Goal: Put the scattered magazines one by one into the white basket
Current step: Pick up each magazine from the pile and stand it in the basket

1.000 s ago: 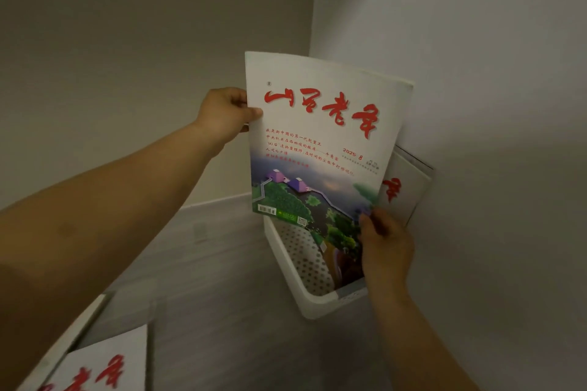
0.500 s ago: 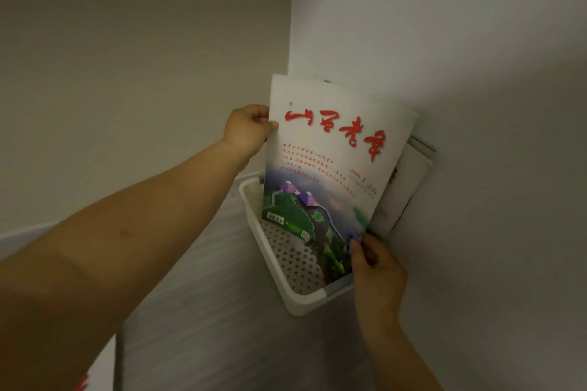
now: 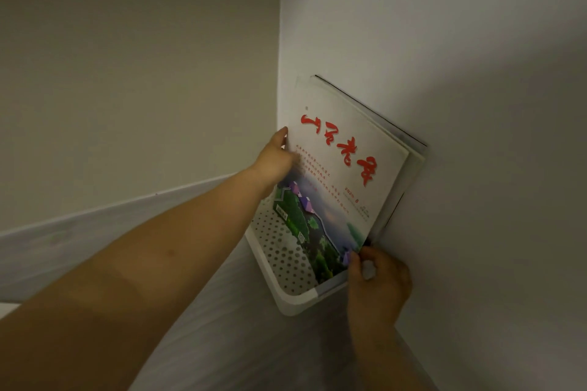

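Observation:
A white perforated basket [image 3: 293,301] stands on the floor in the corner, against the right wall. The magazine [image 3: 343,174], white with red characters and a landscape picture, stands in the basket and leans back on other magazines [image 3: 414,165] propped against that wall. My left hand [image 3: 279,159] is at the magazine's left edge, thumb straight up, its blurred fingers lying on the cover. My right hand [image 3: 378,279] pinches the lower right corner just above the basket's rim.
Two plain walls meet right behind the basket. Pale wood-look floor [image 3: 222,343] stretches toward me, with a light baseboard [image 3: 95,222] along the left wall.
The magazine has gone down into the basket and tipped back against the wall stack. My left hand has slid from the top corner down the left edge, loosening its hold. The view has swung right.

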{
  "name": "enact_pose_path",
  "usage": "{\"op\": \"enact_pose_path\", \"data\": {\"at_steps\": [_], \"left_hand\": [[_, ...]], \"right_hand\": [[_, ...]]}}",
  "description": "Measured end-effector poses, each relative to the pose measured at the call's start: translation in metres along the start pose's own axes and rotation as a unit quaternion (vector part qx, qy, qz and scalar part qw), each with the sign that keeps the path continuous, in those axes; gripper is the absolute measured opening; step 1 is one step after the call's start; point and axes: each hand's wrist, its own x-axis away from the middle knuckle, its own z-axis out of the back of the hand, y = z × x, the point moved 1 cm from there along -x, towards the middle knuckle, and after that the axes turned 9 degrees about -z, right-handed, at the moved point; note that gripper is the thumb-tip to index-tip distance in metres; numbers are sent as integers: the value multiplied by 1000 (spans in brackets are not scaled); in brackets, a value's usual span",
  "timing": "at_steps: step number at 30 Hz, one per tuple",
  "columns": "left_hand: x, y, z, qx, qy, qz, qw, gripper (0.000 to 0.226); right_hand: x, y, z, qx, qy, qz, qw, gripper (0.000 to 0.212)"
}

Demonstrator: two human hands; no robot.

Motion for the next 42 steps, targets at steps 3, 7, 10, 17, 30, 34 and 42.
{"op": "enact_pose_path", "data": {"at_steps": [3,7,10,17,30,34,42], "left_hand": [[0,4,-7,9,-22,-4,1000,55],[7,3,-7,4,-23,0,1000,53],[17,-3,0,-13,-15,11,1000,56],[81,-16,56,-76,29,-35,996,43],[354,-103,254,-115,236,76,962,22],[429,-136,302,-167,326,143,920,16],[549,-169,360,-260,403,241,844,25]], "right_hand": [[-1,3,2,-11,-8,-1,1000,9],[-4,8,5,-33,-38,-18,999,8],[-1,9,10,-67,-62,-51,994,11],[21,-3,20,-22,-80,-18,996,21],[216,-88,-29,-28,-274,223,935,16],[300,-102,-47,18,-380,280,881,18],[434,-95,-68,156,-517,399,741,53]]}}
